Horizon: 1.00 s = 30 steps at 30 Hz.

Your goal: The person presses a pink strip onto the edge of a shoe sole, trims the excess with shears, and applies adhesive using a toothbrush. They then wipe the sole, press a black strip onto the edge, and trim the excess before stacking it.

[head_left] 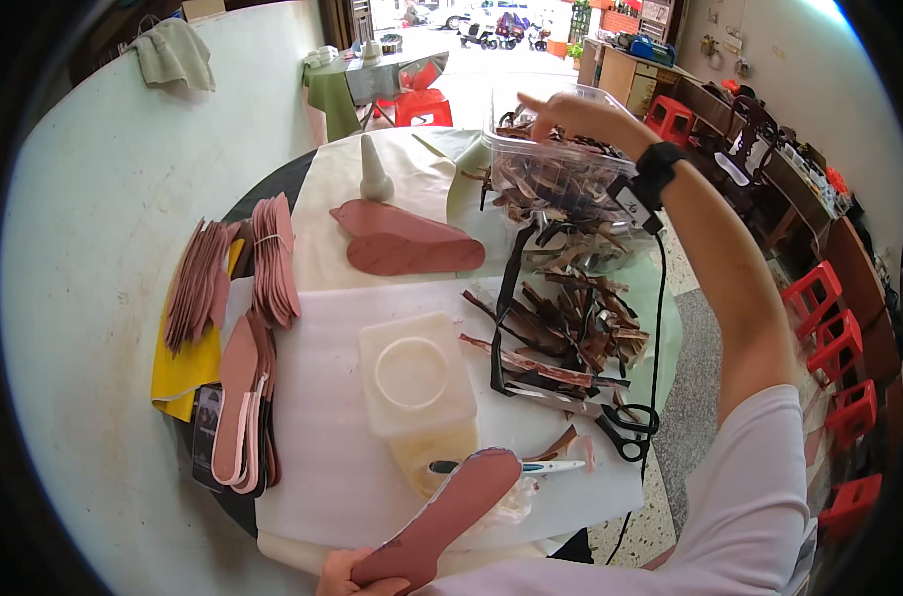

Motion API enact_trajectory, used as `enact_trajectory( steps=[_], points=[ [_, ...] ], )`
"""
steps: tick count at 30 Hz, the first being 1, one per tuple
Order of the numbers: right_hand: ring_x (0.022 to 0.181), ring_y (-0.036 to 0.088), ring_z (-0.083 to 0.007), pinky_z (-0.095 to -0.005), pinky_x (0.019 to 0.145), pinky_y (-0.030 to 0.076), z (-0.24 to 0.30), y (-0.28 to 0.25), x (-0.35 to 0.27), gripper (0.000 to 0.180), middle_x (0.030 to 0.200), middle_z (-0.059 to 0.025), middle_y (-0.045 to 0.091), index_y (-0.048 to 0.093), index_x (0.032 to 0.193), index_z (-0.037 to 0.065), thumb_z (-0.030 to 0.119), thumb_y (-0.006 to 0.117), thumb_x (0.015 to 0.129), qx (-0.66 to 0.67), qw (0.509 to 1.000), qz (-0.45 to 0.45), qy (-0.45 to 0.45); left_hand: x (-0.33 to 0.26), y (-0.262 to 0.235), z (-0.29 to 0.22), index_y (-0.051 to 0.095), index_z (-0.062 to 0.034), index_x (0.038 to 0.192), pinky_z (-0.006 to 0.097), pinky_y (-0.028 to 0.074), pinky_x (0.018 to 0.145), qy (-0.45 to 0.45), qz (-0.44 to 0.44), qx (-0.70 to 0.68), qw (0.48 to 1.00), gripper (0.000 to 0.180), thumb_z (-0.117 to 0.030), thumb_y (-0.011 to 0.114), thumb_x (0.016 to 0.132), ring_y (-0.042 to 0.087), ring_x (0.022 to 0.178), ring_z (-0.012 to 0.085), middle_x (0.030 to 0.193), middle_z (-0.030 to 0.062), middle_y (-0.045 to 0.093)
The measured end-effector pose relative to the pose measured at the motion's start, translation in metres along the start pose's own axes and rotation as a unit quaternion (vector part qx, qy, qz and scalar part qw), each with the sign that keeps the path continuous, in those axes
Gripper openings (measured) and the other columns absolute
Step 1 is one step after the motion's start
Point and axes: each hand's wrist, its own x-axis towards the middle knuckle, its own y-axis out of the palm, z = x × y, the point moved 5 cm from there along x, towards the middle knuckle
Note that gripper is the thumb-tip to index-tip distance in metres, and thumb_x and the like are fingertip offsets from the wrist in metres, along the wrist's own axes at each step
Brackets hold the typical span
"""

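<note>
My left hand (344, 573) grips the heel end of a reddish-brown insole (451, 512) at the lower edge, tilted up to the right. A pale line runs along its rounded far end. At the back right, my right hand (562, 115) hangs over a clear plastic bin (506, 149) of dark scrap strips, fingers apart, holding nothing that I can see. Beyond the raised insole lies a pen (560, 466), partly covered by it. Black-handled scissors (625, 431) rest by a heap of leather strips (580, 323) at the right.
A translucent square container (418, 372) stands mid-table. Two overlapping sole pieces (412, 238) lie behind it, near a pale cone-shaped object (374, 177). Bundled soles (273, 258) and stacked insoles (241, 382) sit at the left. A black cable (660, 318) hangs along the right side.
</note>
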Motion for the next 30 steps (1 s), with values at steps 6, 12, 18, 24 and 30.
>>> enact_trajectory(
  steps=[6, 12, 18, 24, 30],
  points=[
    [0.104, 0.056, -0.0219, -0.0390, 0.092, 0.041, 0.015, -0.053, -0.070, 0.068, 0.107, -0.0091, 0.063, 0.065, 0.103, 0.003, 0.061, 0.030, 0.091, 0.170, 0.970, -0.157, -0.077, -0.012, 0.002, 0.007, 0.058, 0.0048, 0.105, 0.029, 0.046, 0.076, 0.007, 0.011, 0.016, 1.000, 0.035, -0.001, 0.067, 0.072, 0.059, 0.083, 0.0171, 0.093, 0.0091, 0.063],
    [0.103, 0.059, -0.0236, -0.0353, 0.092, 0.046, -0.002, -0.077, -0.139, 0.036, 0.106, -0.0160, 0.061, 0.052, 0.113, -0.005, 0.025, 0.048, 0.094, 0.474, 0.860, -0.137, -0.130, -0.025, 0.022, 0.009, 0.057, 0.0044, 0.108, 0.030, 0.047, 0.076, 0.021, 0.051, 0.006, 0.998, 0.036, -0.004, 0.067, 0.074, 0.059, 0.083, 0.0175, 0.094, 0.0089, 0.063],
    [0.086, 0.061, -0.0142, -0.0263, 0.086, 0.047, -0.006, -0.061, -0.224, 0.020, 0.095, -0.0057, 0.063, 0.059, 0.104, -0.001, 0.010, 0.056, 0.087, 0.486, 0.851, -0.118, -0.159, -0.034, 0.022, 0.027, 0.061, 0.0060, 0.094, 0.030, 0.047, 0.074, 0.054, -0.103, 0.007, 0.993, 0.034, -0.009, 0.074, 0.066, 0.061, 0.078, 0.0164, 0.085, 0.0100, 0.066],
    [0.069, 0.056, -0.0076, -0.0224, 0.060, 0.046, -0.028, 0.035, -0.298, 0.029, 0.084, -0.0023, 0.059, 0.059, 0.106, -0.001, 0.002, 0.060, 0.077, 0.485, 0.865, -0.126, 0.006, -0.035, 0.037, 0.016, 0.058, 0.0077, 0.097, 0.026, 0.045, 0.072, 0.033, -0.113, -0.140, 0.983, 0.032, -0.003, 0.069, 0.069, 0.058, 0.078, 0.0131, 0.086, 0.0073, 0.064],
    [0.057, 0.051, -0.0052, -0.0173, 0.049, 0.041, -0.053, 0.129, -0.336, 0.026, 0.078, 0.0002, 0.057, 0.062, 0.099, -0.002, -0.004, 0.059, 0.074, 0.587, 0.799, -0.082, 0.104, -0.036, 0.038, 0.024, 0.057, 0.0073, 0.098, 0.024, 0.044, 0.071, 0.064, -0.055, -0.104, 0.991, 0.030, -0.002, 0.066, 0.071, 0.056, 0.077, 0.0119, 0.087, 0.0067, 0.063]
  ],
)
